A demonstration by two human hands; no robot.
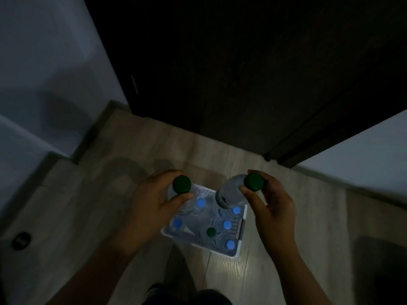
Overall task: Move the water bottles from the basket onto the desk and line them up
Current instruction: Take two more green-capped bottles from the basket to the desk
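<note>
Light: very dim, so fine detail is hard to read.
Left hand: the left hand (154,201) has thumb and fingers curled round the top of a clear bottle (181,184) with a dark green cap, gripping it just under the cap.
Left bottle: it is over the basket's far left corner; most of its body is hidden behind the hand, and I cannot tell whether its base is clear of the basket.
Right hand: the right hand (273,201) pinches the green cap of a second bottle (229,194) between thumb and fingertips.
Right bottle: tilted, cap toward the hand and body slanting down over the basket's far right corner.
Basket: a white perforated basket (241,234) stands on the floor (308,216), between and below the two hands.
In the basket: upright bottles packed close, five with blue caps (226,224) and one with a green cap (211,232).
Surroundings: a dark door (242,73) ahead, pale walls (44,62) on either side, and a small round dark object (21,240) on the floor at far left.
</note>
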